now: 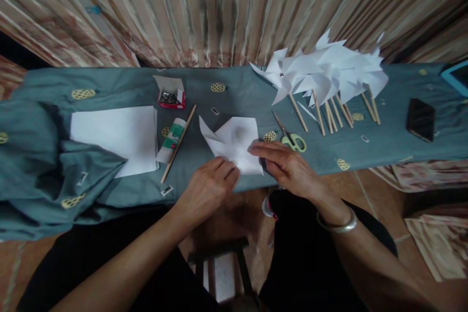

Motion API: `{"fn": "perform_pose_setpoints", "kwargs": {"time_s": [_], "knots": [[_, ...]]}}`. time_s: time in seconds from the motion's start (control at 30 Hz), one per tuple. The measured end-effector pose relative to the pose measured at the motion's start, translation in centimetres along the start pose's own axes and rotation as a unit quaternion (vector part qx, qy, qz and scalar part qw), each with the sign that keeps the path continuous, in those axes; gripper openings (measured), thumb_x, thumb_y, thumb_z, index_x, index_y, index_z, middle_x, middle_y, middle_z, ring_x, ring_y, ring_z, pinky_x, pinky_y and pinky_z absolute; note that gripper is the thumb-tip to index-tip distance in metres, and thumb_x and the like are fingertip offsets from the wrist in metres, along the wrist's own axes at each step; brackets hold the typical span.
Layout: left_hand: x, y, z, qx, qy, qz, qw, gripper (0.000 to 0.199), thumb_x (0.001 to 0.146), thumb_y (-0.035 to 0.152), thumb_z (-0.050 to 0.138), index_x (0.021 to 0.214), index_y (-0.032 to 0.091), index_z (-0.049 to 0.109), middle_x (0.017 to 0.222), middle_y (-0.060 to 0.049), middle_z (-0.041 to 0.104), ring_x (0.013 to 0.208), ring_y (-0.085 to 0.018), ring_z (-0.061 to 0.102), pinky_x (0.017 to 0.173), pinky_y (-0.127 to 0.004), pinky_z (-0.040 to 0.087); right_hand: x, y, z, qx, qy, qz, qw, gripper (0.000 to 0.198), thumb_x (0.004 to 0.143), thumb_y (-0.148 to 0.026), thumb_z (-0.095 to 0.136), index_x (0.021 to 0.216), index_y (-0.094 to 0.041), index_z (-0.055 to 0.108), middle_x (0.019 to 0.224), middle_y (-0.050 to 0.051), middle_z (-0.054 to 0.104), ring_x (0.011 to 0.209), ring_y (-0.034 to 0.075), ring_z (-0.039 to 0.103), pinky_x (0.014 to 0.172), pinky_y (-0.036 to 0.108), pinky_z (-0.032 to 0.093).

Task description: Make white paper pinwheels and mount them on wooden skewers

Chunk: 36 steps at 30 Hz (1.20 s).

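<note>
A white paper piece (239, 139) lies on the cloth in front of me, with one pointed flap raised at its left. My left hand (214, 179) has its fingers curled closed at the near edge of this paper, pinching it. The fingers of my right hand (287, 163) stretch out flat over the paper's right side, touching it. Just beyond that hand lie scissors (293, 141) with light green handles. To the left, a wooden stick (179, 144) rests beside a green and white glue stick (172, 140).
White sheets (115, 131) lie at left, partly under bunched cloth (54, 165). A small open red box (171, 97) holds metal pins. Paper pinwheels (329, 70) on several sticks are piled at back right, near a dark phone (420, 119). A curtain (219, 9) hangs behind the table.
</note>
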<state>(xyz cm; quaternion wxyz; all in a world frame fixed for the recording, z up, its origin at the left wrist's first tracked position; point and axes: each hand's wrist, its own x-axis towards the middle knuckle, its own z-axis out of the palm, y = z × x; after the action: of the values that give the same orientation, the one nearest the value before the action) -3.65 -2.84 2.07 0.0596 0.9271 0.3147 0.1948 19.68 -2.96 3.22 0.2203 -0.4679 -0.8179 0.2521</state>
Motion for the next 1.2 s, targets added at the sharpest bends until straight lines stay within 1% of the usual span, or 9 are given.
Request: {"fn": "perform_pose_setpoints", "kwargs": {"time_s": [0.1,0.2,0.33,0.47,0.57,0.7,0.87,1.03,1.2], "knots": [[-0.3,-0.2,-0.3,-0.02,0.038,-0.006,0.999,0.012,0.092,0.013,0.053,0.089,0.012,0.064,0.089,-0.008,0.069,0.079,-0.02,0.064,0.067,-0.03,0.055,0.1,0.0,-0.2,0.072,-0.009,0.024,0.997,0.046,0.084,-0.007,0.05,0.124,-0.023,0.065,0.134,0.008,0.061,0.129,0.022,0.053,0.11,0.045,0.043],[-0.6,-0.2,-0.5,-0.039,0.061,-0.01,0.997,0.014,0.093,0.014,0.051,0.09,0.011,0.065,0.091,-0.009,0.069,0.078,-0.019,0.065,0.068,-0.03,0.056,0.2,-0.3,0.0,0.144,-0.011,0.046,0.988,0.034,0.082,-0.015,0.064,0.113,-0.026,0.071,0.136,0.006,0.059,0.129,0.023,0.053,0.11,0.044,0.043],[-0.7,-0.1,-0.7,-0.051,0.045,-0.008,0.998,0.014,0.092,0.012,0.051,0.09,0.011,0.064,0.089,-0.008,0.069,0.078,-0.019,0.065,0.068,-0.03,0.057,0.8,-0.6,0.6,0.2,0.007,0.069,0.977,0.011,0.082,-0.022,0.069,0.091,-0.027,0.075,0.124,0.004,0.066,0.12,0.022,0.06,0.106,0.042,0.045],[-0.8,0.0,-0.6,-0.054,0.03,-0.009,0.998,0.015,0.092,0.011,0.05,0.087,0.012,0.064,0.083,-0.007,0.068,0.075,-0.019,0.064,0.067,-0.031,0.056,1.6,-0.4,1.5,0.231,0.047,0.089,0.968,0.002,0.08,-0.025,0.073,0.081,-0.024,0.074,0.116,0.005,0.068,0.114,0.022,0.062,0.102,0.042,0.047],[-1.0,0.1,-0.4,-0.055,0.039,-0.022,0.997,0.013,0.092,0.013,0.052,0.095,0.01,0.063,0.088,-0.009,0.069,0.08,-0.02,0.065,0.07,-0.032,0.057,2.2,-0.4,2.4,0.214,0.08,0.091,0.969,0.004,0.079,-0.026,0.074,0.077,-0.022,0.073,0.112,0.006,0.069,0.11,0.022,0.064,0.098,0.041,0.048],[-1.3,0.0,-0.3,-0.045,0.037,-0.018,0.998,0.027,0.092,0.014,0.053,0.118,0.008,0.056,0.097,-0.01,0.069,0.087,-0.02,0.065,0.074,-0.032,0.057,2.9,-1.0,2.7,0.121,0.085,0.069,0.987,0.009,0.085,-0.022,0.066,0.079,-0.021,0.072,0.111,0.008,0.069,0.109,0.024,0.063,0.098,0.043,0.047],[-1.2,-0.1,-0.3,-0.052,0.021,-0.006,0.998,0.017,0.093,0.012,0.052,0.108,0.01,0.06,0.094,-0.008,0.068,0.089,-0.019,0.064,0.075,-0.031,0.057,3.4,-1.8,2.6,0.043,0.069,0.042,0.996,0.015,0.09,-0.018,0.057,0.088,-0.021,0.071,0.117,0.009,0.067,0.113,0.024,0.061,0.101,0.045,0.046],[-0.9,0.0,-0.2,-0.057,0.029,-0.021,0.998,0.015,0.095,0.013,0.048,0.1,0.01,0.062,0.09,-0.008,0.068,0.085,-0.018,0.063,0.073,-0.031,0.057,3.9,-1.7,3.3,0.029,0.102,0.07,0.992,0.011,0.086,-0.019,0.062,0.082,-0.023,0.071,0.115,0.007,0.068,0.111,0.025,0.062,0.1,0.045,0.046],[-0.8,0.0,-0.2,-0.05,0.036,-0.031,0.998,0.015,0.093,0.013,0.05,0.098,0.009,0.063,0.086,-0.008,0.067,0.08,-0.019,0.063,0.07,-0.031,0.056,4.2,-1.7,3.8,0.018,0.111,0.069,0.991,0.012,0.084,-0.015,0.062,0.077,-0.023,0.069,0.113,0.006,0.069,0.108,0.025,0.062,0.098,0.044,0.047]]}}
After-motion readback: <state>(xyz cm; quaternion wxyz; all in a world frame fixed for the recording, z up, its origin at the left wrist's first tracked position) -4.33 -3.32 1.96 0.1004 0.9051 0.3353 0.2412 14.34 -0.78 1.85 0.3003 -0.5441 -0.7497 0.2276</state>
